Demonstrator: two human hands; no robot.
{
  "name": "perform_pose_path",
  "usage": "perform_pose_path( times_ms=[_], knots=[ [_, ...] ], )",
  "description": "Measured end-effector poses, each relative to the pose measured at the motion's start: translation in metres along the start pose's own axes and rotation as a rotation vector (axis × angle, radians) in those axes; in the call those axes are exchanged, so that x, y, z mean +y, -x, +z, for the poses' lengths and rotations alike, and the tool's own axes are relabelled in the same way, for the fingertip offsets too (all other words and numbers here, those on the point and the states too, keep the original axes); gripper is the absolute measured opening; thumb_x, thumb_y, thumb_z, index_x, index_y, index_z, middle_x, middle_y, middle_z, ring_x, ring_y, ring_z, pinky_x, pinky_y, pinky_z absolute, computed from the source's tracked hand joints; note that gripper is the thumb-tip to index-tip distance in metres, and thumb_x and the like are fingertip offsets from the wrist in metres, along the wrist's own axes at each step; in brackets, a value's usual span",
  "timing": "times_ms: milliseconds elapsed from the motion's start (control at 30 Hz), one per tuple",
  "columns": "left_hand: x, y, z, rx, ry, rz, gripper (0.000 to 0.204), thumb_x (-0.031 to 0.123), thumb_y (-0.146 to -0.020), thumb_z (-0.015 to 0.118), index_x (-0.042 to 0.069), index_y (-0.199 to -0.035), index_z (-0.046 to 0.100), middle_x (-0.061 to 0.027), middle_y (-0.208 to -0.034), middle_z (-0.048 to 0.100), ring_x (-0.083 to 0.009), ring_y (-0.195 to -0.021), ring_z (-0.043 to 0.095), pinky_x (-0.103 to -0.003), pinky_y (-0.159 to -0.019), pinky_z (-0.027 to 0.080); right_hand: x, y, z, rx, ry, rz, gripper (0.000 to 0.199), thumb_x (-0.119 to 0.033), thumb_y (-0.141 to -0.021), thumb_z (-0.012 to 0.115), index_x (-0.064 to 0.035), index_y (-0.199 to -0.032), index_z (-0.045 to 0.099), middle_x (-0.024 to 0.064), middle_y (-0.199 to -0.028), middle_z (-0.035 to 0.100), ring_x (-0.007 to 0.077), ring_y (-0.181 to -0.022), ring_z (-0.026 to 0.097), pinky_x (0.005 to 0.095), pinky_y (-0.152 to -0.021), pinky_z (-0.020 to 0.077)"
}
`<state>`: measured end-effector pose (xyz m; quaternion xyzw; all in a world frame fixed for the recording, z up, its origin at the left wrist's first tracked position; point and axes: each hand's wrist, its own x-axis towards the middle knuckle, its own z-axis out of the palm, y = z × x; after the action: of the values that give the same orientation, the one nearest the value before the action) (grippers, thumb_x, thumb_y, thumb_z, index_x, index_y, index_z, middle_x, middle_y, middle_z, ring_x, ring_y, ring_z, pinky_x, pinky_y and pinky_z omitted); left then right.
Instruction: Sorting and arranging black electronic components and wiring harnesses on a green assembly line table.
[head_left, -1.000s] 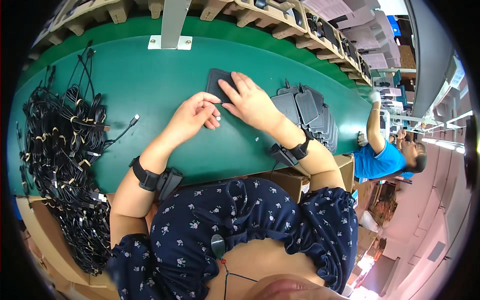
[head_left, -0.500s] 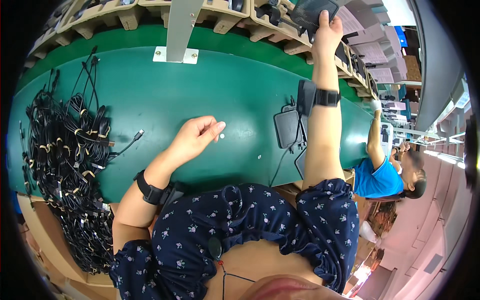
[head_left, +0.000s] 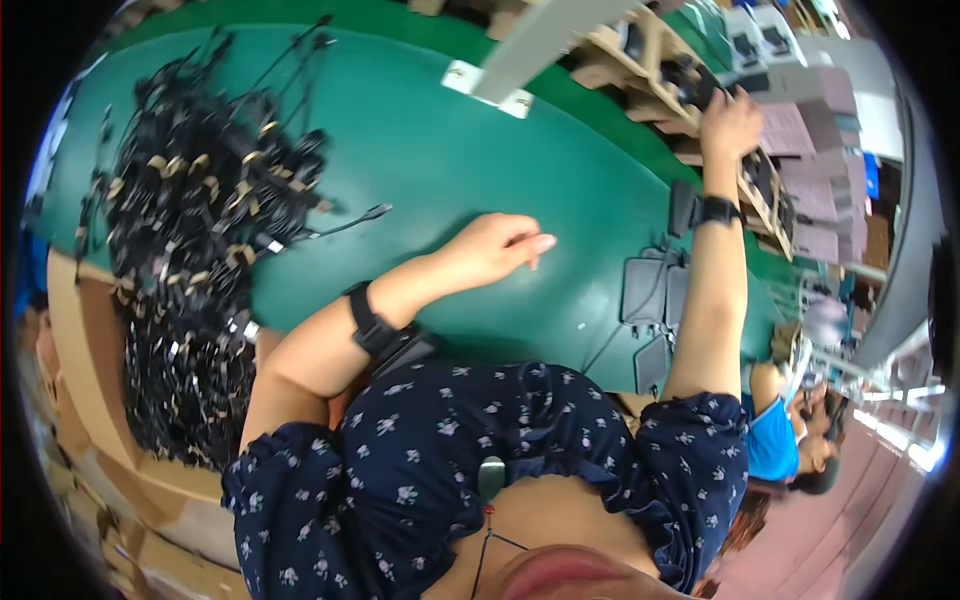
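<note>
At the far right, my right hand grips a flat black box-shaped device over the moulded cardboard tray; the palm hides part of the device. My left hand hovers above the middle of the green table, its fingers curled in and the thumb against them, with nothing visible in them. Several flat black devices lie on the table beside my right forearm, one with a thin cable. Left of my left hand spreads a heap of black cables tied with tan bands.
A cardboard box full of black cables stands below the table's left edge. A grey metal post with a white foot rises at the table's far side. Cartons line the right. Another person in blue sits further right.
My right hand has lowered the black device toward the tray. The whole view has turned right, so table and cables appear shifted. My left hand keeps its curled shape.
</note>
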<state>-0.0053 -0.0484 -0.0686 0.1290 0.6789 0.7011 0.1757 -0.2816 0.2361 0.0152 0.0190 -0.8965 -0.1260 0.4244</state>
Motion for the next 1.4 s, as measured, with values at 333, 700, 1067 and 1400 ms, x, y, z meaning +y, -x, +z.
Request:
perform_pose_path(
  times_ms=[333, 700, 1067, 1400],
  knots=[
    [-0.036, -0.022, 0.018, 0.113, 0.009, 0.185, 0.030, 0.029, -0.089, 0.053, 0.004, -0.074, 0.059, -0.0051, -0.067, 0.061, -0.0155, -0.058, 0.053, -0.031, -0.055, 0.042, -0.230, 0.084, -0.207, -0.200, -1.216, -0.778, 0.034, -0.009, -0.073, 0.063, -0.0112, -0.107, 0.060, 0.0083, -0.099, 0.061, 0.0269, -0.093, 0.057, 0.0378, -0.078, 0.0436],
    [-0.034, -0.020, 0.020, 0.022, 1.317, 0.059, 0.017, 0.016, -0.085, 0.057, 0.000, -0.087, 0.058, -0.0053, -0.086, 0.062, -0.0144, -0.080, 0.057, -0.030, -0.066, 0.046, -0.331, 0.080, -0.207, -0.281, -1.274, -1.308, 0.038, -0.006, -0.069, 0.062, -0.0167, -0.106, 0.062, 0.0050, -0.133, 0.045, 0.0287, -0.125, 0.039, 0.0403, -0.100, 0.0353],
    [0.019, -0.005, 0.001, -0.059, 0.740, -0.002, 0.048, 0.027, -0.089, 0.059, 0.006, -0.123, 0.033, -0.0011, -0.069, 0.049, -0.0055, -0.049, 0.041, -0.019, -0.045, 0.033, -0.156, 0.088, -0.206, -1.105, -1.944, 0.263, 0.038, -0.031, -0.098, 0.037, 0.0009, -0.117, 0.043, 0.0010, -0.065, 0.042, 0.0105, -0.054, 0.041, 0.0281, -0.059, 0.0442],
    [0.000, -0.015, -0.010, 0.067, 0.940, 0.067, 0.024, 0.025, -0.097, 0.040, 0.005, -0.105, 0.049, -0.0009, -0.075, 0.051, -0.0075, -0.056, 0.046, -0.019, -0.048, 0.034, -0.117, 0.119, -0.219, -1.008, -1.490, 0.313, 0.021, -0.021, -0.094, 0.049, -0.0005, -0.098, 0.055, 0.0029, -0.069, 0.053, 0.0072, -0.053, 0.046, 0.0202, -0.048, 0.0383]
  ],
)
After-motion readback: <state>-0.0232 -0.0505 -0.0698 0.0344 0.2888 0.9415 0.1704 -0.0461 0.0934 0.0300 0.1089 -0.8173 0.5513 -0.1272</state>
